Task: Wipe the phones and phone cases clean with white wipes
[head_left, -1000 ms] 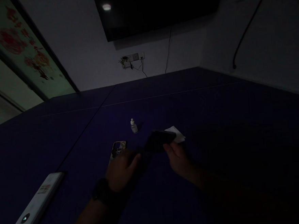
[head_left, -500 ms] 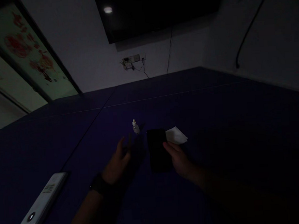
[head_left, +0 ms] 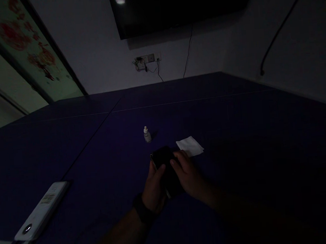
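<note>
Low in the middle of the view, both hands hold a dark, flat, phone-like device (head_left: 168,172), tilted, with a thin pale edge along its left side. My left hand (head_left: 153,189), with a dark band on the wrist, grips its left edge, thumb on top. My right hand (head_left: 187,176) clasps the opposite edge, its thumb also on the upper face. Just beyond the right fingers lies a folded white cloth or tissue (head_left: 191,146). A small clear bottle (head_left: 147,136) with a white dropper-style cap stands past the device, apart from both hands. Dim light hides the device's details.
A long white device (head_left: 43,210) with cables at its near end lies at left on the dark blue table (head_left: 98,156). Wall sockets (head_left: 149,59) with plugs and cords are beyond the table's far edge, below a large dark screen (head_left: 183,9).
My left hand has moved right and closed on the phone-like device's left edge. The device has tilted and shifted slightly left, uncovering more of the white cloth.
</note>
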A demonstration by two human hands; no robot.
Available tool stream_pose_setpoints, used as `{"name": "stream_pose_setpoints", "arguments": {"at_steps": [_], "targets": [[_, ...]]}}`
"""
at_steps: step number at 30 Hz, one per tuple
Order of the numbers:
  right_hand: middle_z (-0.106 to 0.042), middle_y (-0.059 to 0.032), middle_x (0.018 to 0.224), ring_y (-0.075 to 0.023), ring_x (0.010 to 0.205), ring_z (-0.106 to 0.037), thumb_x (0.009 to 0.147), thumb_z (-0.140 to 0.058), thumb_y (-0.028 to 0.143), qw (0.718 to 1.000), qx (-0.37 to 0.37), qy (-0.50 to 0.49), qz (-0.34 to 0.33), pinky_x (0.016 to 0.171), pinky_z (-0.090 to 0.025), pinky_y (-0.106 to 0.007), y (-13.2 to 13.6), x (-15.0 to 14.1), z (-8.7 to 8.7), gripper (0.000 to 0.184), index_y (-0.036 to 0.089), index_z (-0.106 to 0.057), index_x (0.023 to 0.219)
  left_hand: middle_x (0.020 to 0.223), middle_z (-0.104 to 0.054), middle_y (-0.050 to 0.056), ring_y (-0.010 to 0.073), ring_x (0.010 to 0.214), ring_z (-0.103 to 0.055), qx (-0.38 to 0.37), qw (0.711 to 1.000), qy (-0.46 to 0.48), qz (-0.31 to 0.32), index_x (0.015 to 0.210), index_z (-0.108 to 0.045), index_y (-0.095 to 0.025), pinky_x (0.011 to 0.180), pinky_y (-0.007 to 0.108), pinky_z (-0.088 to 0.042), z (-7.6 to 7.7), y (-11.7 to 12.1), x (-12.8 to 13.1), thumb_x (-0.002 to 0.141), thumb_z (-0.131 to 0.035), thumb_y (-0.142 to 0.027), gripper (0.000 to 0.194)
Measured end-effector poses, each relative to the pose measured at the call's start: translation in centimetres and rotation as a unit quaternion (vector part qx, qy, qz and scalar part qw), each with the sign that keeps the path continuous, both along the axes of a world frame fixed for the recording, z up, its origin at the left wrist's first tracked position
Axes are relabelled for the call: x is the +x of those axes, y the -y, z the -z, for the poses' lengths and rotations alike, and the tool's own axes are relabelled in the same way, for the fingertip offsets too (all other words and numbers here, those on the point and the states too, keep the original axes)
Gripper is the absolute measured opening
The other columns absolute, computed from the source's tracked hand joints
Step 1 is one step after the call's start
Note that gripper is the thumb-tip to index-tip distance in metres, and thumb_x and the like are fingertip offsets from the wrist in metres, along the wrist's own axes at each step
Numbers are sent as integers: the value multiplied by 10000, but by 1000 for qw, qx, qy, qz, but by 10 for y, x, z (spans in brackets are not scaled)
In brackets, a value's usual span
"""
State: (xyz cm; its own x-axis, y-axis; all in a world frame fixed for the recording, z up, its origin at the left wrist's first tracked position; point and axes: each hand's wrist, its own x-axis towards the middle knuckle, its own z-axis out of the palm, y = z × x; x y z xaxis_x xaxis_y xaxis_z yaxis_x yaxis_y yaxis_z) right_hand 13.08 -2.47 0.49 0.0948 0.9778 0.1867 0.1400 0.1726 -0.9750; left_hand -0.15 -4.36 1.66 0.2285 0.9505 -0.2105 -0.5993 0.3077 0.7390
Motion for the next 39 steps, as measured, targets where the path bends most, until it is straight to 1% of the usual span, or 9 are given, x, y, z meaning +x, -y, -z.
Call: {"name": "stream_pose_setpoints", "arguments": {"at_steps": [4,9,11,13,18,20,25,33,39], "targets": [[-591,-112,1234,-269,1204,-566,977,-514,349,992,83,92,1,1083,-445,-475,10,-6,4,293,255,-580,1247,1321,-671,79,236,1117,-679,15,1000,-23,-3,1439,-494,-299,1017,385,-499,-2,2,-1,861,-776,-423,656],[-570,-104,1293,-244,1159,-596,956,-579,390,998,51,33,30,1030,-494,-452,11,-6,5,527,268,-419,1443,1329,-670,112,276,1199,-653,29,999,-7,21,1437,-500,-262,1066,433,-474,-5,4,-3,893,-743,-417,616],[-603,-84,1292,-240,1196,-592,960,-571,460,999,25,-5,31,1053,-481,-438,6,-2,-2,485,280,-506,1406,1334,-665,111,278,1218,-643,25,999,-4,36,1445,-497,-261,1091,441,-458,-6,6,-5,895,-742,-401,618],[-658,-72,1263,-243,1212,-598,970,-518,559,999,17,-38,14,1091,-453,-429,0,1,-10,402,275,-688,1200,1337,-661,110,281,1241,-629,23,998,-11,53,1438,-505,-254,1110,439,-443,-7,9,-7,883,-759,-381,624],[-775,-82,1091,-267,1035,-705,824,-630,756,979,-111,-158,-68,959,-536,-435,-4,3,-23,592,244,-782,1077,1324,-658,116,302,1277,-601,35,994,-17,105,1431,-502,-237,1119,454,-429,-3,15,-11,861,-781,-364,648],[-792,-93,1036,-270,972,-727,773,-669,782,971,-130,-184,-85,902,-559,-425,-3,2,-25,622,224,-802,1013,1343,-646,117,302,1272,-602,45,993,-22,107,1451,-489,-241,1118,457,-427,-1,15,-11,863,-777,-365,666],[-799,-99,1072,-268,985,-739,738,-726,765,970,-123,-184,-97,923,-552,-421,-1,3,-29,596,228,-817,979,1399,-619,110,293,1261,-602,57,992,-43,101,1459,-485,-263,1114,455,-426,2,13,-12,862,-778,-375,674],[-799,-87,1038,-263,992,-734,809,-682,735,979,-100,-146,-103,929,-549,-420,-2,5,-30,560,229,-812,1010,1344,-659,91,291,1242,-610,63,992,-67,85,1425,-565,-272,1088,435,-439,-1,15,-15,852,-784,-378,622],[-796,-77,1089,-270,1052,-727,793,-714,715,980,-91,-138,-114,996,-531,-451,4,1,-34,528,248,-806,1020,1203,-723,107,286,1155,-650,78,993,-80,28,1257,-696,-191,1015,402,-481,-7,11,-16,897,-690,-562,517]]}}
